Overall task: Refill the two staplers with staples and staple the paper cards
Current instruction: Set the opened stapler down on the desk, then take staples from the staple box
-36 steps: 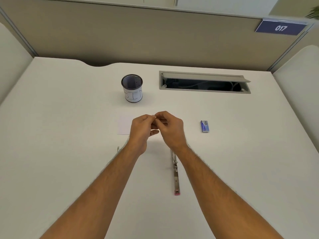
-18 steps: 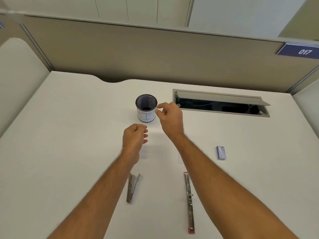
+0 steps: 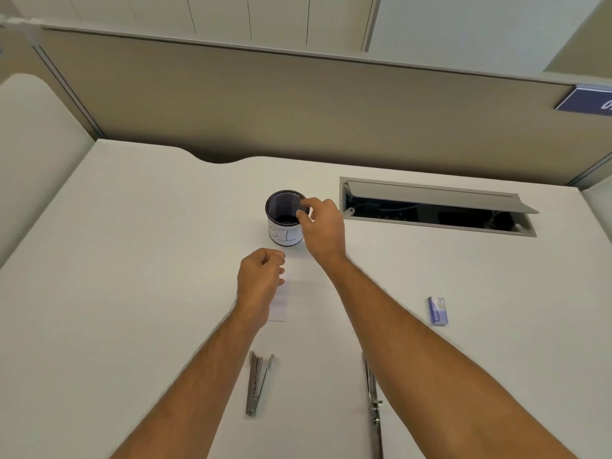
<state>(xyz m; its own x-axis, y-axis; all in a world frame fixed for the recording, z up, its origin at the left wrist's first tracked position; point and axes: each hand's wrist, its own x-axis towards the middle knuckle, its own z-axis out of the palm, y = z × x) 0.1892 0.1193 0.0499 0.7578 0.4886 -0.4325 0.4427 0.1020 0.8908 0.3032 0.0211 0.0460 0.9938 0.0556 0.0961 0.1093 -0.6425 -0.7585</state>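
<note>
Right hand (image 3: 323, 228) now over the mesh cup (image 3: 285, 217)

Moved forward from beside the rim; fingertips pinched, contents too small to tell. Left hand (image 3: 261, 281) loosely curled, empty, over the paper cards (image 3: 280, 304). Both staplers (image 3: 256, 382) (image 3: 372, 397) open on the desk (image 3: 132, 293); staple box (image 3: 438, 310) right, unmoved.

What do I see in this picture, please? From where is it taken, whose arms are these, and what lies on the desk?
There is no machine here. A person wears a camera on the head, and it looks forward and down, so the two bare arms are that person's own.

The right hand reaches over the rim of a small mesh cup, fingertips pinched; whether they hold anything is too small to tell. The left hand hovers, loosely curled, above a white card.

On the white desk lie two metal staplers: one by the left forearm, another partly hidden by the right arm. A small blue box lies to the right. At the back is an open cable hatch.
</note>
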